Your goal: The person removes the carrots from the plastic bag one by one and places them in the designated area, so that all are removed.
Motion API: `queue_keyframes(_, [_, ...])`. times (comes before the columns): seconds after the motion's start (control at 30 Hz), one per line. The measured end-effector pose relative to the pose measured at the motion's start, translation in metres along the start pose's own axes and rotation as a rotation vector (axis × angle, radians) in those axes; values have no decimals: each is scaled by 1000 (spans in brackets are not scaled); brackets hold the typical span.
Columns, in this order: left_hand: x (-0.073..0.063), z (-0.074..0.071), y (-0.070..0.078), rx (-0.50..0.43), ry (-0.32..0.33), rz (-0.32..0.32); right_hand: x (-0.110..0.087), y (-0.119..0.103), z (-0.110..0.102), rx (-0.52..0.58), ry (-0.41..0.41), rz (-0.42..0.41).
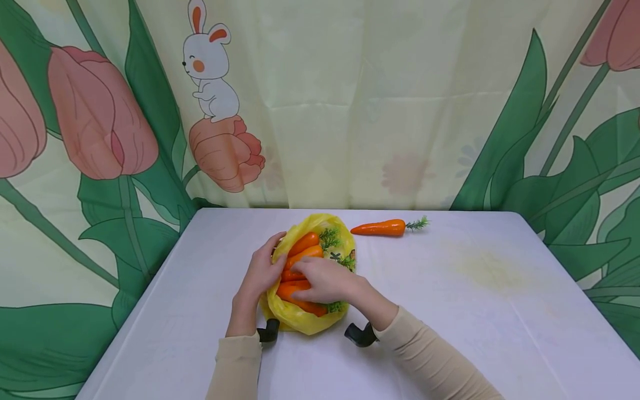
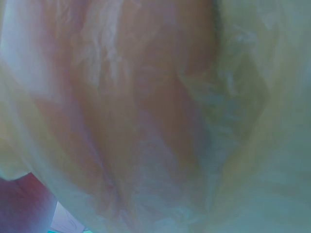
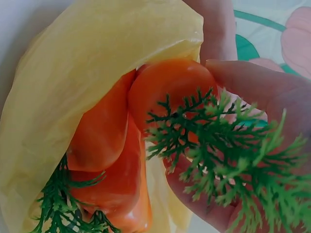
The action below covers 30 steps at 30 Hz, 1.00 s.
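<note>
Carrots [image 1: 309, 253], glossy orange and tapered with feathery green tops [image 1: 329, 238], lie side by side inside a crinkled yellow plastic bag [image 1: 311, 326] on the white-covered table [image 1: 450, 344]. From my remote seat I see the left hand [image 1: 263, 266] gripping the bag's left rim, thumb inside. The right hand [image 1: 327, 278] reaches into the opening close beside it, thumb and fingers clamped round one carrot [image 3: 170, 90]. A lone carrot [image 1: 382, 228] lies outside, tip just beside the rim, green top pointing right.
</note>
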<state>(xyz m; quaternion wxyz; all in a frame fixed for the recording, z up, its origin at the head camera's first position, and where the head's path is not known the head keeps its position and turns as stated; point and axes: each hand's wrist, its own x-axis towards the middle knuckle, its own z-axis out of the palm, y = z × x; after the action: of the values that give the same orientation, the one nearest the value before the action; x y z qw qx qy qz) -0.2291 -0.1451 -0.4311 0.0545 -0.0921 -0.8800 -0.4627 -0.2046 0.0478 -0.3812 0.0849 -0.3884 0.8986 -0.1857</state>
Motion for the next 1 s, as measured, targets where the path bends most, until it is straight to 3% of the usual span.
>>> queue_keyframes(0.77, [1,-1,-2,-9,9,37,2,1,4,34,-71,-28])
queue_keyframes(1.0, [0,-2,-1,-26,-6,10,0,5,3,65,-111,-33])
